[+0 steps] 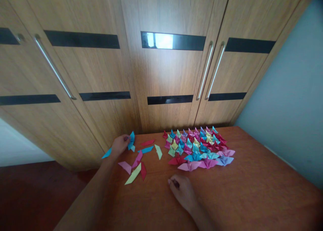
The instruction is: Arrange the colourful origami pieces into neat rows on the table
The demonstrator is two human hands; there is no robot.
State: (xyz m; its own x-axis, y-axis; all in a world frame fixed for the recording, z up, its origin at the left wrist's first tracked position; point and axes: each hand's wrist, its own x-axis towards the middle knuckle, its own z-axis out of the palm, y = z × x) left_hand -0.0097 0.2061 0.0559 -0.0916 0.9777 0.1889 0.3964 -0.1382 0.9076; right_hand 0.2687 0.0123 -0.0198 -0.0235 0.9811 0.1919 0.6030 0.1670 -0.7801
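Blue paper point(132, 139) part. hidden by L fingers point(123, 140), forearms point(88, 190) cut off btm

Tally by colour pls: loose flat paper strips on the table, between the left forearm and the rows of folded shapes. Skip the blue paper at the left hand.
Red strips: 2
Pink strips, one deeper than the other: 2
Pale yellow strips: 2
Blue strip: 1
Total: 7

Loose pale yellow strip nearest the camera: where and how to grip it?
Probably pinch its near-left end, coming in low from the near side. The pale yellow strip appears to lie flat, slanting away rightward. Its far end is crowded by the red strip and magenta strip; its near end is free. The left forearm crowds the left approach.
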